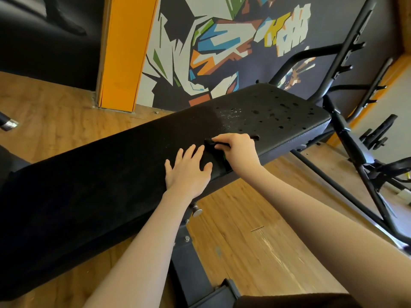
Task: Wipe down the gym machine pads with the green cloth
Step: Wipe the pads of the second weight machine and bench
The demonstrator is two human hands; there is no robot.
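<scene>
A long black bench pad (106, 170) runs from lower left to upper right; its far end carries wet droplets and a damp smear (266, 112). My right hand (239, 150) grips a dark bunched cloth (213, 144) with a sliver of green showing at its lower edge, pressed on the pad near the front edge. Just left of the cloth, my left hand (189, 170) lies flat on the pad with fingers spread.
A black metal rack (347, 54) with hooks stands behind the bench's far end. The bench's steel frame (189, 258) and an adjustment knob (196, 211) sit under the pad. Behind are a mural wall (222, 45), an orange pillar (124, 52) and the wooden floor (266, 252).
</scene>
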